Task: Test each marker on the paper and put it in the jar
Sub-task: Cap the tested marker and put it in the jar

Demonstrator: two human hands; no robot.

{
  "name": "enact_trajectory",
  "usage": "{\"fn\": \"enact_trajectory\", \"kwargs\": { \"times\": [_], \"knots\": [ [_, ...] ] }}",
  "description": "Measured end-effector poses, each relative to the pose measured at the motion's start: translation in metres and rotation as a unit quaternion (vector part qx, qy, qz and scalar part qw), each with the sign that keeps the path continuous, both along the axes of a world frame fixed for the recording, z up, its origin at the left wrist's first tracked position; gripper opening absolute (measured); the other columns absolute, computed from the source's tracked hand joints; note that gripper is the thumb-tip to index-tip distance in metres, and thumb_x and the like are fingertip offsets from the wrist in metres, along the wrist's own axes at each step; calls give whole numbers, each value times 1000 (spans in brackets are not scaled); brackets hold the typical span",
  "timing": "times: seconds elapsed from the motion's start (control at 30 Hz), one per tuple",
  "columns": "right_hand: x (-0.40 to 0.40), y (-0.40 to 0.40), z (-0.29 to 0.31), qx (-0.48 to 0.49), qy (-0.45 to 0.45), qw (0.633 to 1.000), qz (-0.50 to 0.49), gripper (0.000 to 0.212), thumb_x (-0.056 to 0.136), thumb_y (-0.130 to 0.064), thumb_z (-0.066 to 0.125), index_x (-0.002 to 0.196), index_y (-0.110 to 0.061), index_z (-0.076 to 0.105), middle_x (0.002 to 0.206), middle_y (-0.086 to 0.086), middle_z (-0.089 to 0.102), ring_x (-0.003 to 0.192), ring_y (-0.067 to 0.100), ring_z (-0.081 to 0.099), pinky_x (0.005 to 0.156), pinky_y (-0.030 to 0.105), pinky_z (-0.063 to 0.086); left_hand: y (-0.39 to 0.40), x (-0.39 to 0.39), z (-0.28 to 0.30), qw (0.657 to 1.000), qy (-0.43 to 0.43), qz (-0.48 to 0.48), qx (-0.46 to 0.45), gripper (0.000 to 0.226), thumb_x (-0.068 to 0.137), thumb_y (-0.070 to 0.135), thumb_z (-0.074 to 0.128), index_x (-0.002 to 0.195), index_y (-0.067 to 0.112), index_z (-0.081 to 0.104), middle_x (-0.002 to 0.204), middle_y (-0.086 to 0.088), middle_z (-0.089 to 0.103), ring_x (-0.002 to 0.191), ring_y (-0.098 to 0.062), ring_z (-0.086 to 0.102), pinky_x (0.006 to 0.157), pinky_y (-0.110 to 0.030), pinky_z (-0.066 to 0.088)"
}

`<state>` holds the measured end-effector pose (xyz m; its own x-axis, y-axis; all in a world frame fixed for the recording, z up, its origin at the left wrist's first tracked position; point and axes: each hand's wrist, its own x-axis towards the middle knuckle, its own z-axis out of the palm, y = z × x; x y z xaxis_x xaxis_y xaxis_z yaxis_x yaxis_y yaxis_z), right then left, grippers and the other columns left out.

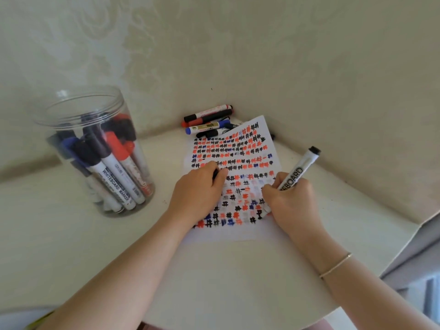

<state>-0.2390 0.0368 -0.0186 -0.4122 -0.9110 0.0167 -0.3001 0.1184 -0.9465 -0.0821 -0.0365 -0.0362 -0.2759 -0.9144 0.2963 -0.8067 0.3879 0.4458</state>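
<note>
- Jar (95, 148): one, clear plastic, open-topped
- Markers in jar (119, 170): about eight (packed, exact count unclear)
- Loose markers by wall (209, 122): five or six
- Marker in hand (301, 169): one
- Paper (238, 167): one sheet
- Bracelet (335, 265): one

I sit at a smooth, off-white table (238, 270) with a rounded near edge, pushed into a corner where two walls meet. The cream wallpaper (166, 55) on both walls carries a faint embossed floral pattern, and soft, even daylight falls across it without hard shadows. Off my right side, past the table's edge, a pale grey panel (409, 253) slants downward, with something bluish and blurred below it that I cannot make out.
</note>
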Motion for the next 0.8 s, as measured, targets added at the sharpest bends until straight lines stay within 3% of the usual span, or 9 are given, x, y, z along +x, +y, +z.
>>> {"fn": "enact_trajectory", "kwargs": {
  "times": [0.17,0.3,0.43,0.53,0.73,0.8],
  "knots": [
    [0,2,1,-9,4,1000,0,25,80,0,52,64,-10,37,54,4,36,47,16,32,37,19,26,-1,0,-2,1000,0,0,-4,35,100,43,33,86,18,53,67,4,59,59,-13,56,54,-28,43],
    [-2,2,4,4,-43,999,3,27,78,3,53,59,-9,38,42,-4,43,32,8,35,34,14,27,-2,0,-3,1000,-5,1,-7,36,100,44,33,87,19,54,67,5,59,59,-12,57,56,-30,46],
    [2,2,1,-7,-5,1000,6,29,79,1,53,60,-10,33,49,-1,34,43,13,28,37,19,25,-2,0,-2,1000,-11,1,-9,36,100,45,33,86,18,53,67,5,58,59,-12,57,57,-31,48],
    [1,2,1,-22,8,1000,2,30,80,2,51,62,-12,31,53,0,29,44,10,23,36,15,21,-1,0,-2,1000,-9,0,-11,36,100,44,33,85,18,53,67,5,58,59,-13,56,57,-32,48],
    [-1,1,2,2,-39,999,-1,23,78,1,54,62,-9,40,53,8,45,39,16,40,36,19,34,0,0,-2,1000,-7,-2,-8,36,100,44,33,85,18,52,67,4,57,59,-14,56,58,-34,49],
    [-1,0,1,1,-31,1000,5,28,77,1,54,59,-11,37,49,2,42,39,14,36,36,19,31,0,0,-1,1000,-8,-1,-9,36,100,44,33,85,18,53,67,4,58,59,-14,56,57,-32,47]
  ]
}}
